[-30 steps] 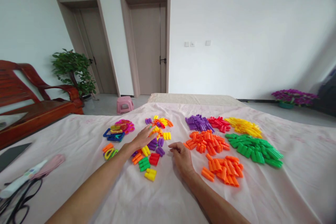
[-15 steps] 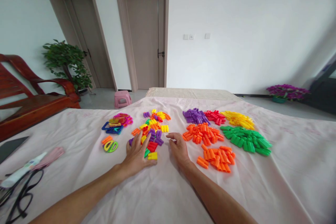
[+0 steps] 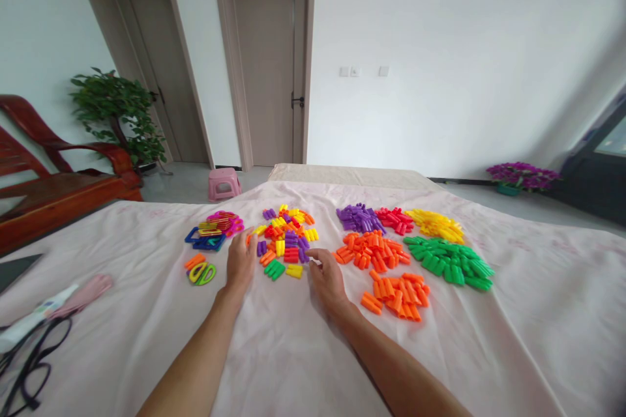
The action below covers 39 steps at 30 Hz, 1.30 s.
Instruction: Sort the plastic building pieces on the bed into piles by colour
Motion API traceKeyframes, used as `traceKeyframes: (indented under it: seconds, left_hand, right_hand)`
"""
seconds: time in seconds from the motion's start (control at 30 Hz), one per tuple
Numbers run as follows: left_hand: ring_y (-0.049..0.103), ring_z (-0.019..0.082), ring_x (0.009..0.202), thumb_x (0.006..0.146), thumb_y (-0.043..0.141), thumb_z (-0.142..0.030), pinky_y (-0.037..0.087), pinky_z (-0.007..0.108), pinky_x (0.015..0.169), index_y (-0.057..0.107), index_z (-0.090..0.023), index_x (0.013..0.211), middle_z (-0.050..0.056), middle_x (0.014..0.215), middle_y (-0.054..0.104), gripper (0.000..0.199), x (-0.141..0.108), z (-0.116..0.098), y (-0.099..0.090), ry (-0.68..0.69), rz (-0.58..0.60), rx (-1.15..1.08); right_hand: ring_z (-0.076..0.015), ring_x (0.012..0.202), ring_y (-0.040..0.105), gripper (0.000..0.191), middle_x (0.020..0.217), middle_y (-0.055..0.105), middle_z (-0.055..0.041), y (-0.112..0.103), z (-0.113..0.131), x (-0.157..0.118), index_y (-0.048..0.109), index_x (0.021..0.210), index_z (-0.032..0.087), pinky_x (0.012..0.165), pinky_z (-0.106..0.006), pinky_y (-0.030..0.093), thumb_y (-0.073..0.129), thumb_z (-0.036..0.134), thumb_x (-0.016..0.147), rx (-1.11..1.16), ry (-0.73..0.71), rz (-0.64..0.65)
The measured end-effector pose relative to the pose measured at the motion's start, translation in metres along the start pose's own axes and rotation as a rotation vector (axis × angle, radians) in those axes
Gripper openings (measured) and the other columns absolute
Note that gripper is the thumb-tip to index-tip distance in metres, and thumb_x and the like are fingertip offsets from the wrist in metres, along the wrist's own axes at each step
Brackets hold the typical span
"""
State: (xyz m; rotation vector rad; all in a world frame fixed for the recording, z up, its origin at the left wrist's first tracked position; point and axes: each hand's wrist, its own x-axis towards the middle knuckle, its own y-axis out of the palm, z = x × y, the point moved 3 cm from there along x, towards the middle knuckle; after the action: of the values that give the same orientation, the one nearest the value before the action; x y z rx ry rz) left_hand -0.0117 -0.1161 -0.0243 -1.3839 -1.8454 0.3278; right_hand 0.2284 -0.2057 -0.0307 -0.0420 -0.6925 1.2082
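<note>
A mixed pile of coloured plastic pieces [image 3: 291, 253] lies on the pale cloth between my hands. My left hand [image 3: 241, 262] rests at the pile's left edge, near an orange piece; whether its fingers hold anything is unclear. At the right edge my right hand [image 3: 327, 273] is curved, thumb and fingers a little apart, beside a purple piece [image 3: 304, 254]. Sorted piles lie to the right: purple [image 3: 359, 217], red [image 3: 394, 220], yellow [image 3: 435, 225], green [image 3: 450, 260], and two orange ones [image 3: 372, 249], [image 3: 403, 295].
Left of my left hand are pink and blue plastic shapes [image 3: 215, 231] and green-handled scissors [image 3: 202, 273]. Black glasses [image 3: 36, 365], a white tube [image 3: 39, 316] and a pink cloth item [image 3: 88, 293] lie at the far left. A pink stool [image 3: 223, 184] stands beyond the table.
My left hand has moved left off the mixed pile, uncovering green, red and yellow pieces. My right hand stays by the pile's right edge. The view has shifted slightly.
</note>
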Motion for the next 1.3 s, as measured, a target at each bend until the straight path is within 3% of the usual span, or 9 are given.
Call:
traceKeyframes:
  seconds: [0.2,0.4,0.57,0.8,0.97,1.17,1.3]
  left_hand:
    - [0.06,0.027,0.128,0.096,0.041,-0.038,0.046,0.041,0.112,0.063,-0.017,0.134,0.014,0.137,0.067,0.048,-0.001,0.027,-0.011,-0.157,0.0,0.02]
    - [0.064,0.031,0.119,0.092,0.047,-0.04,0.049,0.045,0.105,0.07,-0.019,0.123,0.014,0.131,0.07,0.044,0.006,0.027,-0.008,-0.188,0.104,0.035]
    - [0.062,0.03,0.122,0.09,0.048,-0.036,0.048,0.042,0.105,0.073,-0.017,0.122,0.014,0.13,0.07,0.045,0.006,0.027,-0.008,-0.188,0.126,0.065]
    - [0.063,0.029,0.119,0.09,0.048,-0.04,0.049,0.039,0.101,0.075,-0.02,0.122,0.012,0.129,0.07,0.046,0.008,0.034,-0.003,-0.131,0.114,0.126]
    - [0.061,0.03,0.123,0.091,0.047,-0.042,0.047,0.041,0.103,0.074,-0.02,0.123,0.013,0.133,0.068,0.047,0.009,0.039,0.0,-0.128,0.145,0.134]
    - [0.061,0.031,0.122,0.088,0.05,-0.043,0.047,0.042,0.106,0.075,-0.021,0.12,0.014,0.131,0.069,0.047,0.013,0.044,0.003,-0.128,0.136,0.136]
    - [0.063,0.032,0.122,0.087,0.05,-0.043,0.048,0.043,0.106,0.076,-0.021,0.118,0.012,0.129,0.071,0.046,0.016,0.049,0.006,-0.109,0.141,0.12]
  right_hand:
    - [-0.0273,0.123,0.057,0.034,0.136,0.067,-0.0088,0.005,0.034,0.009,0.071,0.125,0.024,0.106,-0.04,0.041,0.051,0.021,0.098,-0.384,-0.135,0.217]
    - [-0.0298,0.109,0.062,0.016,0.108,0.075,-0.0111,0.025,0.053,0.043,0.076,0.102,0.022,0.09,-0.039,0.046,0.065,0.028,0.092,-0.738,-0.118,0.463]
    - [-0.0284,0.113,0.063,0.025,0.122,0.069,-0.0133,0.036,0.058,0.056,0.072,0.112,0.019,0.089,-0.037,0.053,0.065,0.026,0.089,-0.885,-0.072,0.617]
    - [-0.0304,0.115,0.066,0.041,0.131,0.063,-0.0195,0.043,0.06,0.058,0.063,0.125,0.016,0.089,-0.043,0.06,0.068,0.023,0.085,-0.876,-0.041,0.687]
    - [-0.0351,0.117,0.067,0.06,0.136,0.06,-0.0237,0.046,0.056,0.065,0.058,0.135,0.013,0.088,-0.049,0.061,0.073,0.038,0.083,-0.888,-0.035,0.726]
    - [-0.0287,0.101,0.071,0.025,0.118,0.072,-0.0116,0.032,0.063,0.061,0.072,0.108,0.022,0.078,-0.04,0.06,0.065,0.034,0.088,-0.797,-0.101,0.78]
    - [-0.0196,0.087,0.069,0.021,0.093,0.076,-0.0008,-0.007,0.044,0.071,0.075,0.093,0.025,0.071,-0.026,0.051,0.07,0.044,0.087,-0.47,-0.017,0.679]
